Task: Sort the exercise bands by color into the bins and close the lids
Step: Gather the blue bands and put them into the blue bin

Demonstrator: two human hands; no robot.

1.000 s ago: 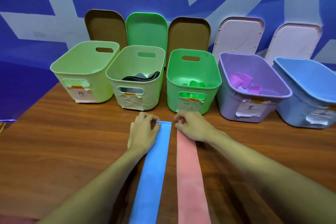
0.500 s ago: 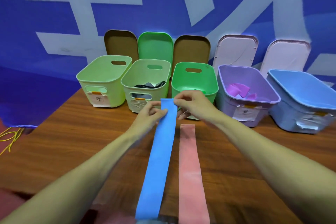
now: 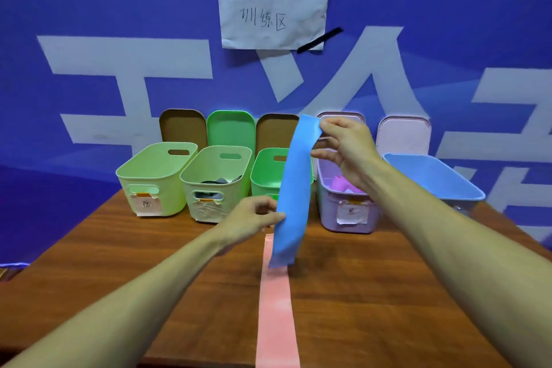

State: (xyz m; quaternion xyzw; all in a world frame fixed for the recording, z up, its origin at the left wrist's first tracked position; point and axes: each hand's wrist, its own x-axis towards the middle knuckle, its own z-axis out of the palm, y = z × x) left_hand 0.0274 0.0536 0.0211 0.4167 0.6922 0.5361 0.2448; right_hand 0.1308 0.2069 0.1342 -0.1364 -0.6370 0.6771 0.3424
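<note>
Both hands, right hand (image 3: 343, 152) and left hand (image 3: 254, 218), hold the blue band (image 3: 294, 188) aloft; pink band (image 3: 276, 308) lies unsorted on the surface (image 3: 119, 248); lids off

The scene is evenly and fairly brightly lit, with a cool cast from the deep blue printed backdrop (image 3: 89, 9). Soft, faint shadows lie on the brown wood-grain tabletop (image 3: 119, 263), one under the hanging end of the blue stretch band (image 3: 294, 188). No hard glare shows; the tabletop carries only a dull sheen. Wide-angle distortion bends the table edges and stretches both forearms at the lower corners. Detail is soft throughout, and the small paper labels on the bins are unreadable.
</note>
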